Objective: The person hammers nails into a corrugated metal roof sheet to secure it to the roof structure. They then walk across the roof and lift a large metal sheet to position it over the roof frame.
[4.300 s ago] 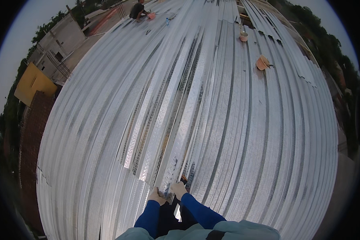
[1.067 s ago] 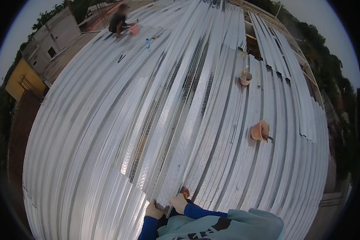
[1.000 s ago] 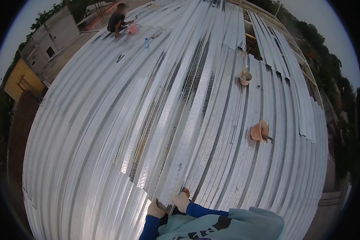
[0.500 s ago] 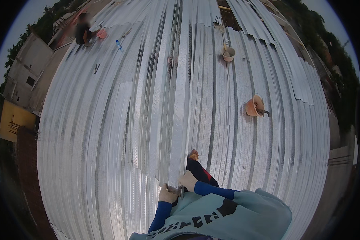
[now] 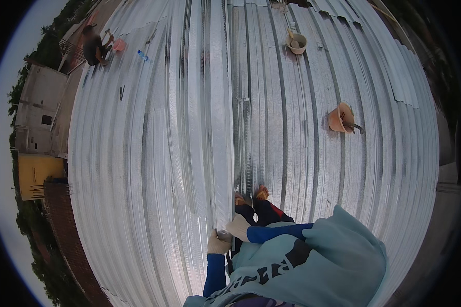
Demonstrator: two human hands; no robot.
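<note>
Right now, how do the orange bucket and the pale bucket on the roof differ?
The orange bucket lies tipped on its side; the pale bucket stands upright with its mouth up. The orange bucket sits nearer the person's hands, the pale bucket farther up the roof. A dark tool pokes out of the orange bucket; the pale bucket holds a light stick. Both rest on the corrugated metal sheets, right of the hands.

Soft daylight glare (fisheye-bent edges)
</note>
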